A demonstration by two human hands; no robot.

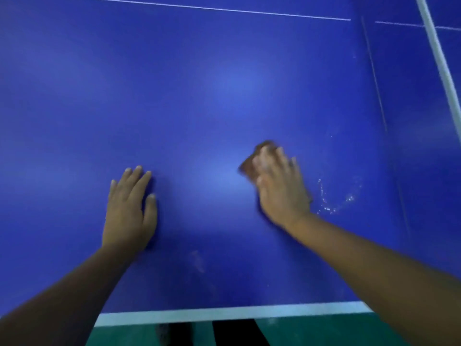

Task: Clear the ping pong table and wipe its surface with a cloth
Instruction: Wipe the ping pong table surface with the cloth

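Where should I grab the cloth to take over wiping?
Take the cloth by its far-left corner, coming from the left. That brown edge pokes out past the right hand, whose flat fingers cover the rest against the table.

Left hand [129, 208] flat on table [199, 83]; right hand [282, 186] on cloth [252, 162], rightward.
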